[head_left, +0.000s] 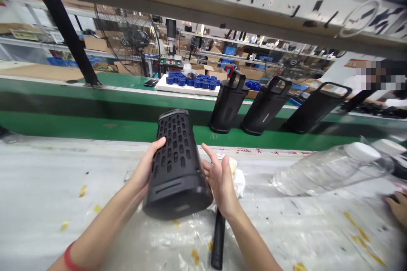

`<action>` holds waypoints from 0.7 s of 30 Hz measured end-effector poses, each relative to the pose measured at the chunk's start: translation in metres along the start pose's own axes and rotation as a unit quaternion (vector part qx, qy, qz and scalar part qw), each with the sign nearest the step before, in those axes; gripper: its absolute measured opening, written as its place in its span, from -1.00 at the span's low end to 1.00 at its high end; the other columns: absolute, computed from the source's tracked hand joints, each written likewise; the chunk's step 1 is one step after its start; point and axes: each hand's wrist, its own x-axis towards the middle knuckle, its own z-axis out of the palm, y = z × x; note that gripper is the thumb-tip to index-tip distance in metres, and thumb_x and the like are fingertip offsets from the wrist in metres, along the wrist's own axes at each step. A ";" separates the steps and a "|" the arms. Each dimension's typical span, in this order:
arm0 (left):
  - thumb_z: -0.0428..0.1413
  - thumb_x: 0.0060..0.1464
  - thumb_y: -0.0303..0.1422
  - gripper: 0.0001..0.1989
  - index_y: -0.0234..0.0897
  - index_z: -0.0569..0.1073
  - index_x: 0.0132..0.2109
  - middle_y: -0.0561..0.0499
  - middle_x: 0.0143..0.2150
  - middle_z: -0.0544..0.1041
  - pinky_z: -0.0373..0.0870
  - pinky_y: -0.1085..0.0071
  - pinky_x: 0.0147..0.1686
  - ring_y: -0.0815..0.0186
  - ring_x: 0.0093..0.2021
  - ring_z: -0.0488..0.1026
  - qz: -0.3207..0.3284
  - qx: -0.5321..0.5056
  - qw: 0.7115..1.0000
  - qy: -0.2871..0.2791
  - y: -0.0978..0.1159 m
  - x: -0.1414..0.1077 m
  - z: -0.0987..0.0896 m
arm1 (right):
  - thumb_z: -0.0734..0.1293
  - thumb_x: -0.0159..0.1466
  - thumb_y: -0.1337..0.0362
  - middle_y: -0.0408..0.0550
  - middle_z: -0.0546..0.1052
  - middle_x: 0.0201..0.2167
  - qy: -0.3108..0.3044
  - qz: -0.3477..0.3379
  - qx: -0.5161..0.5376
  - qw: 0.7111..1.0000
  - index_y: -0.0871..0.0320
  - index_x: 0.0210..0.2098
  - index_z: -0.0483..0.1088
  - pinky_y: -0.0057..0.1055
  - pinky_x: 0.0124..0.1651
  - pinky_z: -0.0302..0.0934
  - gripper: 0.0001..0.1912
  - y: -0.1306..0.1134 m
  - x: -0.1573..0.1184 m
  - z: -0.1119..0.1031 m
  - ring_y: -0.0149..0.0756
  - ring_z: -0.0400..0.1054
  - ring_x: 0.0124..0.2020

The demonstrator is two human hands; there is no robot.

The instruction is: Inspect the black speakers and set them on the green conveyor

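Observation:
A black housing with rows of slotted holes is held tilted above the plastic-covered table, its solid end toward me. My left hand grips it from the left, thumb on the slotted face and the other fingers hidden behind. On the opposite side, my right hand is open with fingers spread, close against the housing; whether it touches is unclear. Beneath that hand lies a black handle of some tool, its head hidden. A crumpled white cloth or wrap is just behind the hand.
Three black housings with loop handles stand on the green belt beyond the table. A clear plastic bottle lies at right, near another person's hand. Blue caps sit on a white board behind. A shelf beam crosses overhead.

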 end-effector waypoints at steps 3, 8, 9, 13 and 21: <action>-0.02 0.28 -0.27 -0.67 -0.32 0.56 -0.29 0.02 -0.45 0.59 0.49 0.53 -0.47 0.37 -0.54 0.49 0.026 -0.053 0.998 0.002 0.009 0.003 -0.005 | 0.00 0.21 -0.47 0.01 0.33 0.28 -0.068 -0.053 -0.006 0.996 0.02 0.40 -0.03 -0.05 0.38 -0.04 -0.01 0.009 -0.006 0.006 -0.05 0.19 0.31; -0.03 0.28 -0.25 -0.64 -0.32 0.54 -0.37 0.04 -0.50 0.57 0.48 0.51 -0.48 0.36 -0.55 0.48 0.039 -0.086 0.995 -0.007 0.011 0.014 -0.014 | 0.25 0.19 -0.36 -0.31 0.04 0.43 -0.138 -0.129 -0.063 0.980 -0.22 0.36 0.04 -0.35 0.42 -0.10 -0.15 0.017 -0.013 0.006 -0.27 -0.13 0.45; -0.03 0.28 -0.25 -0.64 -0.31 0.54 -0.37 0.05 -0.49 0.57 0.47 0.53 -0.47 0.37 -0.54 0.49 0.044 -0.087 0.995 -0.008 0.010 0.015 -0.015 | 0.28 0.19 -0.34 -0.33 0.04 0.43 -0.139 -0.132 -0.066 0.979 -0.25 0.36 0.04 -0.38 0.41 -0.08 -0.16 0.018 -0.014 0.005 -0.29 -0.12 0.45; -0.03 0.26 -0.20 -0.66 -0.30 0.52 -0.32 0.06 -0.47 0.57 0.50 0.51 -0.39 0.38 -0.51 0.49 0.055 -0.060 0.997 -0.013 0.006 0.018 -0.020 | 0.27 0.19 -0.34 -0.26 0.05 0.43 -0.122 -0.129 -0.067 0.982 -0.19 0.36 0.05 -0.35 0.41 -0.06 -0.15 0.020 -0.013 0.005 -0.26 -0.08 0.44; 0.33 -0.13 -0.15 -0.26 -0.15 0.31 0.20 -0.03 0.10 0.51 0.49 0.38 -0.09 0.13 0.06 0.49 0.173 0.173 0.970 0.011 -0.003 0.025 -0.032 | 0.06 0.23 -0.43 0.10 0.38 0.21 -0.056 -0.028 -0.086 0.994 0.10 0.17 0.21 -0.06 0.32 0.12 -0.16 0.037 0.004 -0.002 -0.04 0.24 0.27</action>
